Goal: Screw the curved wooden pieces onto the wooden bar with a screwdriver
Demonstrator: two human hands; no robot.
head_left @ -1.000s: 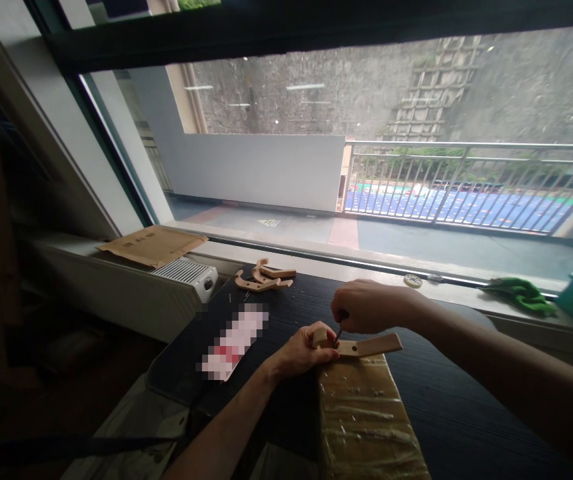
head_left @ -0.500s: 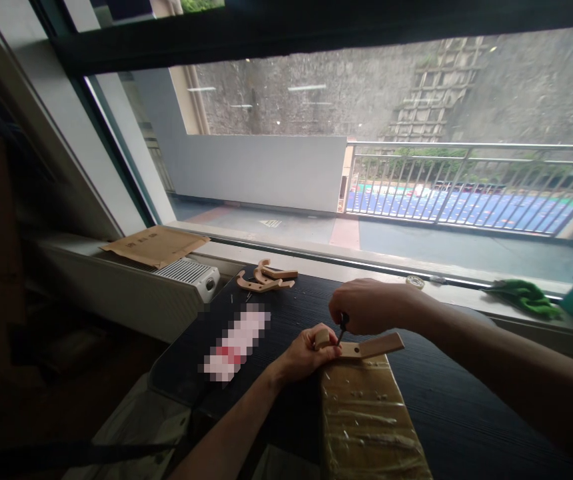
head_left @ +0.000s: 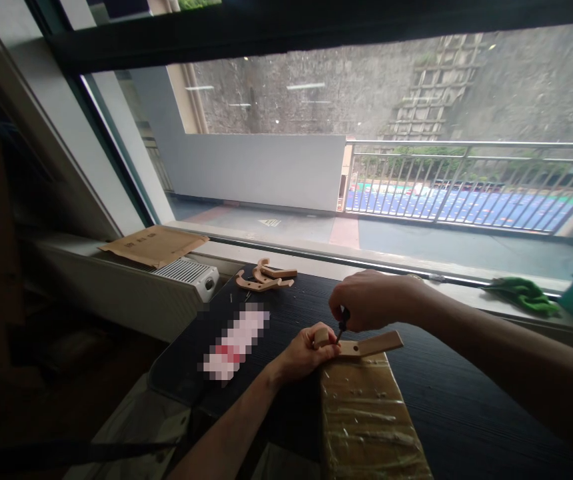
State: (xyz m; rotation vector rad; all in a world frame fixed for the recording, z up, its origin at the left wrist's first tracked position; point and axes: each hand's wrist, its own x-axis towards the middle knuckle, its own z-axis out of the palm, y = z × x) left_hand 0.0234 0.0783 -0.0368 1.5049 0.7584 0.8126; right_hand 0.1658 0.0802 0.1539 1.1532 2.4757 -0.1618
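My left hand (head_left: 311, 348) is closed around the curled end of a wooden hook (head_left: 377, 343), pressing it onto the far end of a tape-wrapped cardboard box (head_left: 366, 413). The hook's straight arm points right, and a dark screw hole shows in its middle. Above it, my right hand (head_left: 361, 299) grips a screwdriver (head_left: 344, 321) by its dark handle. The shaft slants down to the hook beside my left fingertips. Its tip is hidden there, so I cannot see a screw.
Several more wooden hooks (head_left: 265, 277) lie in a heap at the back of the black table (head_left: 451, 387), with small screws (head_left: 247, 295) near them. A blurred-out pink and white item (head_left: 236, 343) lies left. On the sill rests a green cloth (head_left: 524, 295); a brown envelope (head_left: 154, 245) covers the radiator.
My right hand has shifted and turned slightly on the screwdriver, rising a little. The left hand and the hook hold the same place on the box.
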